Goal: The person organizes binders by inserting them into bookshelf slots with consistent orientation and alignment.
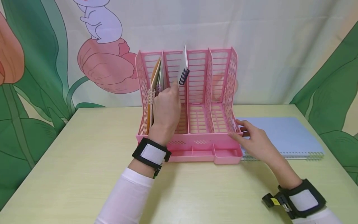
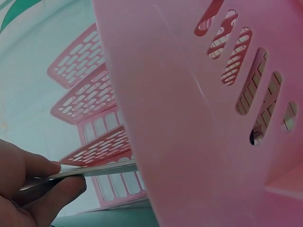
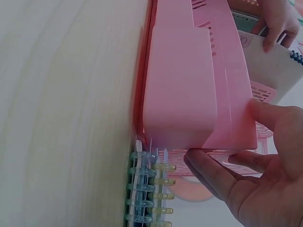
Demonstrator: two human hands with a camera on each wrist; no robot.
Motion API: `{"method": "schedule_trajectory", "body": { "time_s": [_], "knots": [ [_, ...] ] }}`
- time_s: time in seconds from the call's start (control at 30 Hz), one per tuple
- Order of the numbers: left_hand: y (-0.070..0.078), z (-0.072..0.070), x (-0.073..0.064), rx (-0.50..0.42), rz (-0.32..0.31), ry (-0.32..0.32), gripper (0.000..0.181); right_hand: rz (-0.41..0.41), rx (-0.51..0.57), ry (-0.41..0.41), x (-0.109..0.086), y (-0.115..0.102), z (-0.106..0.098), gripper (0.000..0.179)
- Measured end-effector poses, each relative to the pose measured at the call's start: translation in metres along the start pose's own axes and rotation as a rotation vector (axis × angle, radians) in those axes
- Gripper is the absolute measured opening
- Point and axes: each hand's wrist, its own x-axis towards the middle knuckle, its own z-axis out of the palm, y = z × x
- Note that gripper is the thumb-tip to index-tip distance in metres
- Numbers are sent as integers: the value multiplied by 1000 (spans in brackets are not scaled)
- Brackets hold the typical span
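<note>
A pink desk file organizer [image 1: 201, 138] with upright compartments stands on the table, small trays along its front. My left hand [image 1: 167, 107] pinches a thin spiral notebook [image 1: 183, 62] with a black coil, upright in the second compartment from the left. In the left wrist view the notebook [image 2: 106, 168] lies between thumb and fingers. My right hand [image 1: 254, 137] grips the organizer's right front corner, thumb at the front and fingers along the side. Other spiral notebooks [image 1: 152, 96] lean in the leftmost compartment, partly hidden by the left hand.
Blue-covered spiral notebooks [image 1: 285, 133] lie stacked on the table [image 1: 84, 168] to the right of the organizer, close against its side. Behind the table hangs a printed curtain [image 1: 265, 56].
</note>
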Motion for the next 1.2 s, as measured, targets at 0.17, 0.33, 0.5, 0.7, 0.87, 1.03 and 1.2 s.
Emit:
{"method": "schedule_trajectory", "body": {
  "time_s": [0.17, 0.33, 0.5, 0.7, 0.87, 1.03, 1.2],
  "knots": [
    [-2, 1, -1, -49, -27, -31, 33, -3, 0, -3, 0, 0, 0, 74],
    [-2, 1, -1, -70, -54, -37, 26, -1, -2, -7, 1, 1, 0, 76],
    [-2, 1, -1, -60, -65, -55, 26, 3, -3, -7, 1, 1, 0, 76],
    [-4, 4, -3, -3, -72, -105, 21, 0, -1, -5, 1, 0, 0, 75],
    [-5, 6, -6, 69, -54, -131, 16, 0, 6, -8, 0, 0, 1, 75],
    [-5, 6, -7, 52, -57, -141, 16, -1, 3, -6, 0, 1, 1, 75],
    [-4, 6, -10, 9, -83, -177, 25, -1, 0, -3, 0, 1, -1, 75]
  ]
}}
